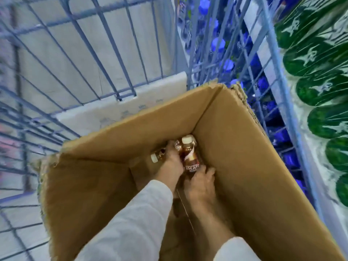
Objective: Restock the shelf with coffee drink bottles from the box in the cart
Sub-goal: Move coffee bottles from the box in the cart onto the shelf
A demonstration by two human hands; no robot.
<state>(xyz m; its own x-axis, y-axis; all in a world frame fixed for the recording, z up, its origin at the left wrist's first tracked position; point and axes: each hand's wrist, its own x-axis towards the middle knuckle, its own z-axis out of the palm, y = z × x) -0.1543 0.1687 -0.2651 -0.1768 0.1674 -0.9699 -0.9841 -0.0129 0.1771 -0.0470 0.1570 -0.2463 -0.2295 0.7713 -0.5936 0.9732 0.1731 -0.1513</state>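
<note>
Finds coffee bottle lying cap-away, just ahead of right hand, beside fingers of left hand (either grip too blurred to tell).

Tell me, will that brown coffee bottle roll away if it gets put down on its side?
Probably yes. The coffee bottle looks round, so on its side it could roll until a wall of the cardboard box stops it. Its glossy label might be a bit slippery. It looks small inside that box, so it's likely light.

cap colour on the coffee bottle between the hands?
Off-white cap on the brown coffee bottle; shows in the head view.
</note>
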